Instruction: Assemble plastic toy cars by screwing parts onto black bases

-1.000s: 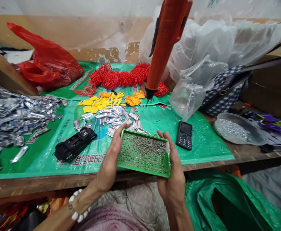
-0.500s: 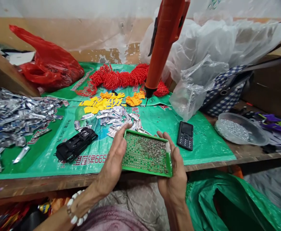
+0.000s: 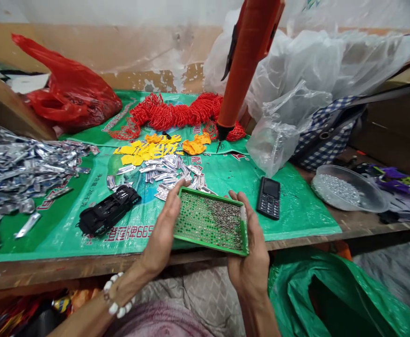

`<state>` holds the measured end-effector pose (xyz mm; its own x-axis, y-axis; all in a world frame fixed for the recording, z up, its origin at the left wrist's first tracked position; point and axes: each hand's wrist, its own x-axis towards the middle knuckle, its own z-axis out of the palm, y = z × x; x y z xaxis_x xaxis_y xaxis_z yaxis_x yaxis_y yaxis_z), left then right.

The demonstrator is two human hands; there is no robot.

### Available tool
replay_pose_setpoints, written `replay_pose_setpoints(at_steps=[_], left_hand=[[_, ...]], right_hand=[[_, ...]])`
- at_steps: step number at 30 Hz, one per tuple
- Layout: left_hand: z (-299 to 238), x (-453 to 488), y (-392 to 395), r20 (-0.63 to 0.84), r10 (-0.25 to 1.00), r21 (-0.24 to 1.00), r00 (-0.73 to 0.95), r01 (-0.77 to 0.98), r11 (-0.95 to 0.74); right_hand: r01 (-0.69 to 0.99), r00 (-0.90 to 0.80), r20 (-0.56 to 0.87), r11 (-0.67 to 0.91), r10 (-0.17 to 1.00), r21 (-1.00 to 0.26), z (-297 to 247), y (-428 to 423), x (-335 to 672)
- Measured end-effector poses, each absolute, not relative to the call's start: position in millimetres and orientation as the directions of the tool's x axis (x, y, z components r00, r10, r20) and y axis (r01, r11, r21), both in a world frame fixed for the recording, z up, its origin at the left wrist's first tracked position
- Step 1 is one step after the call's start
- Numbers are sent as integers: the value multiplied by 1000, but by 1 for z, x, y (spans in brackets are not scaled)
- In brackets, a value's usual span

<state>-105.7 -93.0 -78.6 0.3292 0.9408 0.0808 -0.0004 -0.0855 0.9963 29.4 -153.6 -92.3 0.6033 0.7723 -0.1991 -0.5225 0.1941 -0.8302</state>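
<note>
Both of my hands hold a small green perforated tray (image 3: pixel 195 238) above the near edge of the table. My left hand (image 3: pixel 161 238) grips its left side with the fingers wrapped along the rim. My right hand (image 3: pixel 251 252) cups its right side from below, thumb on the edge. Several small metal screws (image 3: pixel 228 220) lie heaped toward the tray's right half. An orange electric screwdriver (image 3: pixel 242 70) hangs tip-down over the table behind the tray.
A green woven sheet (image 3: pixel 296 201) covers the wooden table. On it lie a black plastic part (image 3: pixel 108 213), a black phone (image 3: pixel 268 197), silver pieces (image 3: pixel 22 164), yellow pieces (image 3: pixel 149 149), red cords (image 3: pixel 177 112). A red bag (image 3: pixel 68 93), clear bags (image 3: pixel 313 70) and a screw bowl (image 3: pixel 348 188) stand around.
The screws in the tray have slid from spread across it to heaped on the right side. Both hands keep their grip, and the tray has tipped slightly.
</note>
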Motion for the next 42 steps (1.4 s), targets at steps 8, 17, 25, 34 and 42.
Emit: replay_pose_setpoints(at_steps=[8,17,25,34,42], left_hand=[[-89,-100,-106,-57,929,972,366,-190,135],[-88,-98,-113,-86,922,950,377,-247,190],[-84,-101,-107,21,903,985,429,-166,56],[-81,-106,-97,-64,938,987,341,-118,110],[-75,-105,-95,-159,930,979,331,-71,192]], right_hand=[[-420,596,-146,151,790,-895,-89,-158,47],[-206,627,-32,126,778,-970,-96,-167,47],[-214,671,-2,191,742,-958,-99,-171,39],[-344,613,-104,146,783,-927,-96,-155,34],[-487,574,-227,105,787,-867,-96,-152,34]])
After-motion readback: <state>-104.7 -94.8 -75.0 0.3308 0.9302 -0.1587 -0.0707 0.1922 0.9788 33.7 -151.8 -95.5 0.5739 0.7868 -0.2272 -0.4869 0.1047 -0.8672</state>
